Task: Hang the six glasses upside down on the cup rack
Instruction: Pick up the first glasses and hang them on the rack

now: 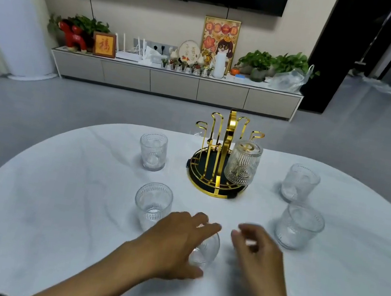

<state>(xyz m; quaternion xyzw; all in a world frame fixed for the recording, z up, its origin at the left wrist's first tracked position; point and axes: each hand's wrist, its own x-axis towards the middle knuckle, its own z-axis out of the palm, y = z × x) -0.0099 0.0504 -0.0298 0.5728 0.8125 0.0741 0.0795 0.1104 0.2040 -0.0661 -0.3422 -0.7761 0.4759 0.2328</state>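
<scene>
A gold cup rack (pixel 222 157) on a round dark base stands at the table's far middle. One ribbed glass (pixel 243 164) hangs upside down on its right peg. Upright glasses stand at the far left (pixel 152 151), near left (pixel 153 205), far right (pixel 299 183) and near right (pixel 298 226). A further glass (pixel 205 252) stands near the front middle, and my left hand (pixel 175 242) is wrapped over it from the left. My right hand (pixel 256 250) hovers just right of that glass, fingers loosely curled, holding nothing.
A white cloth covers the oval table (pixel 52 215). Beyond it lie grey floor, a low TV cabinet (pixel 173 83) with plants and ornaments, and a wall-mounted screen.
</scene>
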